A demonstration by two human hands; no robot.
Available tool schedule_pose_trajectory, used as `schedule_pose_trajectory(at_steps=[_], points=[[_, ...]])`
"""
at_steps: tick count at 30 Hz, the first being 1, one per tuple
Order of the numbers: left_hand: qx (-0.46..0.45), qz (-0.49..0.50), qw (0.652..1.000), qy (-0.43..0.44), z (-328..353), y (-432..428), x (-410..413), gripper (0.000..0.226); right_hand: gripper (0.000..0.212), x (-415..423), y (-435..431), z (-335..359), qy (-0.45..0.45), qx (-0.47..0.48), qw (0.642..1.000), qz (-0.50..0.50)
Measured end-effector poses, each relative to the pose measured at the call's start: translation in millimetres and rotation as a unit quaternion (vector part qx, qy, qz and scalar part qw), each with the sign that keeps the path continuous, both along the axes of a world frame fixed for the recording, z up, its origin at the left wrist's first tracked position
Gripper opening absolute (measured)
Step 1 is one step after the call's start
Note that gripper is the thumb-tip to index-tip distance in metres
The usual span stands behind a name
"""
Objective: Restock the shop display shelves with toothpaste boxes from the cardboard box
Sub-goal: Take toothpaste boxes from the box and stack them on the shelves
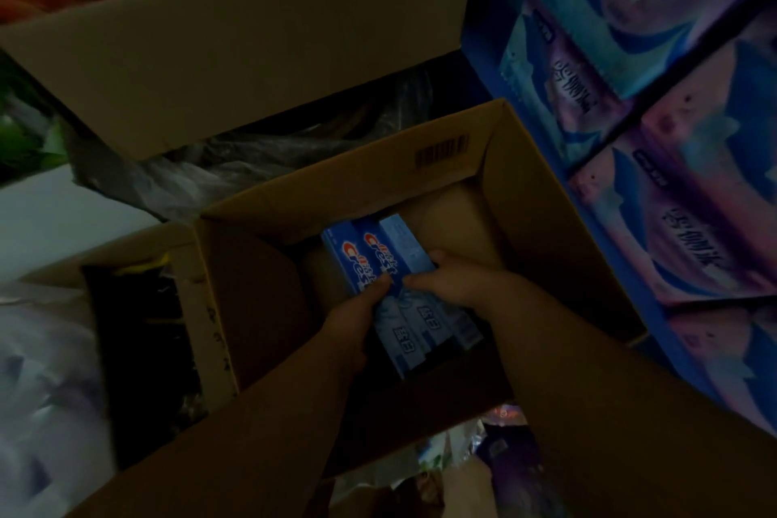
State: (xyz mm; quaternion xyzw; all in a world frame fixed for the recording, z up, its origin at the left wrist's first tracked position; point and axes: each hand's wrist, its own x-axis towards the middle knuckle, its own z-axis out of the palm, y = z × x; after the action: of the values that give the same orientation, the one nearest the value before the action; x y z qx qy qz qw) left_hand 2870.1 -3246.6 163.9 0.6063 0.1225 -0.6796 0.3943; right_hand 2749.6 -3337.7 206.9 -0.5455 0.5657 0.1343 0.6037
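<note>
Hands both reach down into the carton, because the stock lies low in it. Your left hand grips the toothpaste boxes from the left side, thumb laid over their top face. Your right hand curls round their right edge, thumb nearly meeting the other thumb. Squeezing from both sides like this probably keeps the loose boxes together as one bundle, so several can go to the shelf in one trip. I can't tell whether the bundle rests on the carton floor or is lifted clear.

About three boxes show side by side. They are long and slim, deep blue at the far end with a red and white Crest logo, and paler blue with white characters at the near end. They lie slanted, with bare brown cardboard to their right. No display shelf is in view.
</note>
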Motion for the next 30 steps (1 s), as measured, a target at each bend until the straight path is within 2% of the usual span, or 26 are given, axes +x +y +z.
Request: schedule_pose_trajectory(at_steps=[3,6,9,11,15,20,22,24,26,30], points=[[0.009,0.022,0.999,0.026,4.8,-3.4,4.3,0.052,0.052,-0.5,2.3,-2.5,-0.040,0.040,0.997,-0.044],[-0.006,0.044,0.994,0.097,18.0,-5.1,4.1,0.049,0.042,-2.1,6.8,-8.7,-0.096,0.089,0.981,-0.143],[-0.042,0.012,0.997,0.064,23.6,-5.5,7.0,0.047,0.047,-4.4,10.1,-8.4,-0.116,0.114,0.974,-0.157],[-0.048,-0.015,0.998,0.047,34.3,-3.6,9.0,0.045,0.051,-5.2,12.7,-0.2,-0.115,0.090,0.978,-0.147],[-0.035,-0.056,0.994,0.081,66.2,9.1,8.9,0.034,0.049,-10.9,25.1,41.4,-0.120,0.036,0.983,-0.132],[-0.061,-0.076,0.990,0.102,131.3,28.9,0.8,0.019,0.054,-27.3,54.4,110.9,-0.165,0.021,0.967,-0.194],[-0.091,-0.087,0.986,0.107,165.4,33.2,-0.5,0.021,0.044,-31.7,66.4,147.6,-0.192,-0.017,0.956,-0.221],[-0.142,-0.116,0.978,0.101,201.4,32.1,-1.6,0.036,0.036,-34.4,80.1,187.6,-0.214,-0.088,0.941,-0.247],[-0.209,-0.141,0.965,0.078,241.4,26.9,-4.5,0.054,0.039,-36.8,92.0,227.8,-0.233,-0.183,0.917,-0.268],[-0.347,-0.175,0.917,0.088,341.2,19.7,-22.0,0.055,0.049,-51.9,110.6,326.5,-0.222,-0.329,0.866,-0.305]])
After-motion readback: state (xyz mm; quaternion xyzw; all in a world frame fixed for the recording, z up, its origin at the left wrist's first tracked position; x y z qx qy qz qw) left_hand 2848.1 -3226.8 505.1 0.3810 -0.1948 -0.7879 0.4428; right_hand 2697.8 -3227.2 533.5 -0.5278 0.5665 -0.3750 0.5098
